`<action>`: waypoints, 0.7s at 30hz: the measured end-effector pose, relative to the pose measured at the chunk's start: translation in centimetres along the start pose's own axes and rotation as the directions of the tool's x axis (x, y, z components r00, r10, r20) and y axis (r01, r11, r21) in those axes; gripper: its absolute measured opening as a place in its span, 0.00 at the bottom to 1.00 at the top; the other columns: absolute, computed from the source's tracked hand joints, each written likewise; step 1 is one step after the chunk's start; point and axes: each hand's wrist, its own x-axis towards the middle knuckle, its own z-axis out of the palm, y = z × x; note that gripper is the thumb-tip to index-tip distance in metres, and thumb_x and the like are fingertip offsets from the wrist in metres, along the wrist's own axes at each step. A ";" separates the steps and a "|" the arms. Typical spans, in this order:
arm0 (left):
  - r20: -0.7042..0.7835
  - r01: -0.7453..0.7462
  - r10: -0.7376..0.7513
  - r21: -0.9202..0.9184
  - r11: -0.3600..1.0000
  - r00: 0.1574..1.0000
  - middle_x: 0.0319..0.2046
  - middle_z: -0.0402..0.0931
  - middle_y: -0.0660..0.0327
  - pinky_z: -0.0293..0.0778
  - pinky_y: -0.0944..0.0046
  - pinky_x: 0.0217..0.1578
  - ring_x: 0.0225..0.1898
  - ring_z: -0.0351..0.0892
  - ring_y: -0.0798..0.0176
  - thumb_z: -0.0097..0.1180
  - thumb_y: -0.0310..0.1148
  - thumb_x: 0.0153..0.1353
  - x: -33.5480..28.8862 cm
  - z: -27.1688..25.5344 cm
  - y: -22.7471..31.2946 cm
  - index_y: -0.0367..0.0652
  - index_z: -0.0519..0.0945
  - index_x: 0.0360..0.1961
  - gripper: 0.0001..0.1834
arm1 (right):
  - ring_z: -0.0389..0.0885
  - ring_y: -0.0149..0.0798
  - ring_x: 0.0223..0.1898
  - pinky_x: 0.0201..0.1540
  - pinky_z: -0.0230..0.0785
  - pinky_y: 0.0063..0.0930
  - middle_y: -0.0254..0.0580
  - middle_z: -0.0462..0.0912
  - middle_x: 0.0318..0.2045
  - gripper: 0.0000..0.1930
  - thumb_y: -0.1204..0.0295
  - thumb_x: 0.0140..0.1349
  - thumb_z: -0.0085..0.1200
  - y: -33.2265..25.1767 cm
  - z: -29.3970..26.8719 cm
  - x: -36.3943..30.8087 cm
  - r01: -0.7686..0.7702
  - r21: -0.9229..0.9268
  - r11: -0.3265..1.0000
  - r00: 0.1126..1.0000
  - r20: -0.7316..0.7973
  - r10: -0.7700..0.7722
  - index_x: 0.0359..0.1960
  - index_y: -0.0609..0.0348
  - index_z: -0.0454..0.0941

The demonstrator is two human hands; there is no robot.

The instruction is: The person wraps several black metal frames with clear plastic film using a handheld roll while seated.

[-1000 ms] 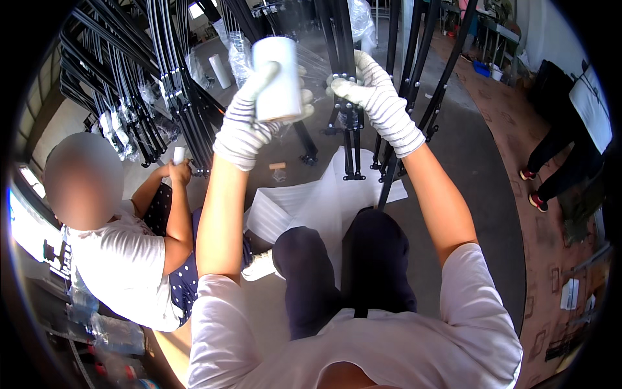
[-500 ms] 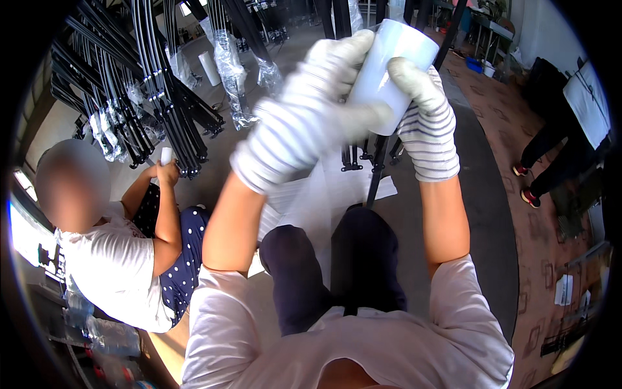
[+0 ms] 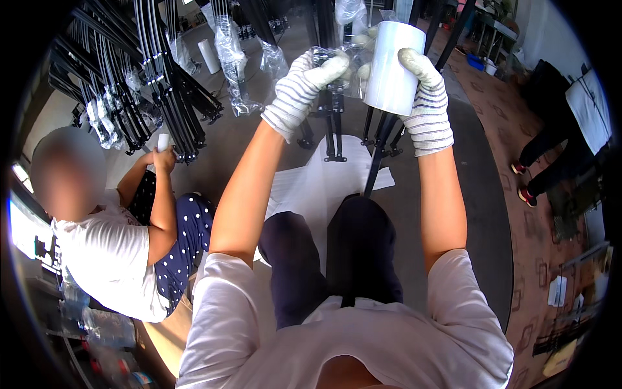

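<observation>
A thick white roll of clear plastic wrap film (image 3: 394,71) is held upright, slightly tilted, in front of me. My right hand (image 3: 424,78), in a striped knit glove, is closed round it with the thumb across its front. My left hand (image 3: 304,84), gloved alike, is closed on the loose end of the clear film (image 3: 350,68), which stretches across to the roll. Behind the film stand black metal bars (image 3: 330,123) with small brackets at their lower ends. Some fingers of the right hand are hidden behind the roll and film.
Bundles of black bars (image 3: 165,84), some wrapped in film (image 3: 228,65), hang or lean at the far left. At left a co-worker (image 3: 116,240) sits holding a small white roll (image 3: 163,141). Pale sheets (image 3: 298,185) lie on the floor. Another person (image 3: 564,129) stands at right.
My left hand has moved left, away from the roll, drawing out a stretch of clear film. The roll has turned more upright in my right hand.
</observation>
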 end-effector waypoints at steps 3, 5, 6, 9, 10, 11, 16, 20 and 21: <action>-0.044 -0.019 0.022 0.066 0.998 0.999 0.23 0.72 0.66 0.72 0.71 0.24 0.25 0.74 0.70 0.57 0.34 0.50 -0.9 -1.3 0.7 0.42 0.73 0.33 0.11 | 0.75 0.36 0.34 0.38 0.71 0.30 0.43 0.75 0.35 0.33 0.67 0.40 0.61 1.6 -0.7 1.7 0.226 -0.405 0.886 0.964 -0.042 -0.264 0.50 0.60 0.63; -0.070 -0.037 0.042 0.082 0.996 0.997 0.25 0.72 0.65 0.72 0.71 0.23 0.25 0.74 0.69 0.56 0.35 0.51 -1.2 -2.0 0.8 0.42 0.73 0.34 0.11 | 0.72 0.34 0.36 0.38 0.69 0.28 0.42 0.71 0.38 0.40 0.73 0.35 0.63 3.7 -0.4 3.1 0.260 -0.612 0.747 0.905 -0.115 -0.410 0.54 0.53 0.55; -0.058 -0.053 0.056 0.057 0.997 0.997 0.26 0.72 0.65 0.72 0.71 0.22 0.26 0.75 0.69 0.56 0.35 0.51 -1.7 -1.8 0.9 0.42 0.73 0.34 0.11 | 0.72 0.34 0.35 0.38 0.69 0.28 0.42 0.72 0.37 0.40 0.73 0.35 0.63 4.6 -0.4 3.9 0.192 -0.668 0.719 0.891 -0.189 -0.414 0.54 0.53 0.55; -0.007 -0.126 0.126 0.055 0.991 0.992 0.32 0.72 0.63 0.70 0.72 0.31 0.31 0.72 0.72 0.54 0.39 0.54 -1.9 -2.0 1.0 0.39 0.72 0.39 0.16 | 0.71 0.38 0.37 0.43 0.66 0.32 0.46 0.71 0.37 0.40 0.67 0.33 0.63 5.7 -0.8 6.1 0.023 -0.789 0.614 0.863 -0.294 -0.410 0.52 0.47 0.55; -0.039 -0.168 0.175 0.143 0.975 0.984 0.33 0.72 0.63 0.69 0.72 0.34 0.33 0.71 0.73 0.53 0.39 0.54 -2.4 -1.7 1.3 0.38 0.72 0.40 0.17 | 0.71 0.38 0.37 0.42 0.67 0.31 0.46 0.71 0.36 0.39 0.67 0.34 0.64 6.2 -0.9 7.0 0.000 -0.820 0.572 0.891 -0.259 -0.373 0.52 0.48 0.57; -0.067 -0.205 0.226 0.232 0.951 0.972 0.35 0.72 0.63 0.68 0.73 0.37 0.34 0.70 0.74 0.52 0.40 0.55 -2.7 -1.5 1.4 0.37 0.71 0.42 0.19 | 0.72 0.38 0.38 0.42 0.67 0.31 0.47 0.71 0.36 0.38 0.67 0.35 0.64 6.7 -0.9 7.5 -0.019 -0.849 0.528 0.916 -0.227 -0.332 0.51 0.48 0.58; 0.433 -0.570 0.509 0.809 0.145 0.744 0.34 0.72 0.55 0.67 0.68 0.38 0.36 0.71 0.59 0.54 0.26 0.49 -3.2 0.0 4.7 0.36 0.76 0.37 0.12 | 0.72 0.31 0.38 0.40 0.69 0.20 0.42 0.73 0.40 0.23 0.76 0.51 0.52 10.6 -2.8 9.9 0.165 -0.304 0.938 0.905 0.426 -0.022 0.49 0.63 0.62; 0.016 -0.417 0.774 0.850 0.323 0.633 0.43 0.65 0.52 0.68 0.65 0.44 0.43 0.68 0.58 0.59 0.22 0.42 -5.3 0.8 3.0 0.38 0.70 0.39 0.20 | 0.73 0.28 0.39 0.40 0.68 0.19 0.40 0.74 0.40 0.27 0.66 0.45 0.61 11.1 -0.6 9.2 0.109 -0.293 0.950 0.925 0.379 0.011 0.46 0.62 0.66; 0.078 -0.421 0.760 0.866 0.269 0.645 0.49 0.59 0.50 0.62 0.62 0.51 0.48 0.65 0.55 0.58 0.22 0.42 -6.1 0.5 1.9 0.38 0.66 0.45 0.26 | 0.73 0.27 0.38 0.39 0.68 0.20 0.40 0.75 0.38 0.25 0.67 0.45 0.61 10.8 0.9 8.2 0.111 -0.154 0.982 0.929 0.366 -0.048 0.45 0.61 0.68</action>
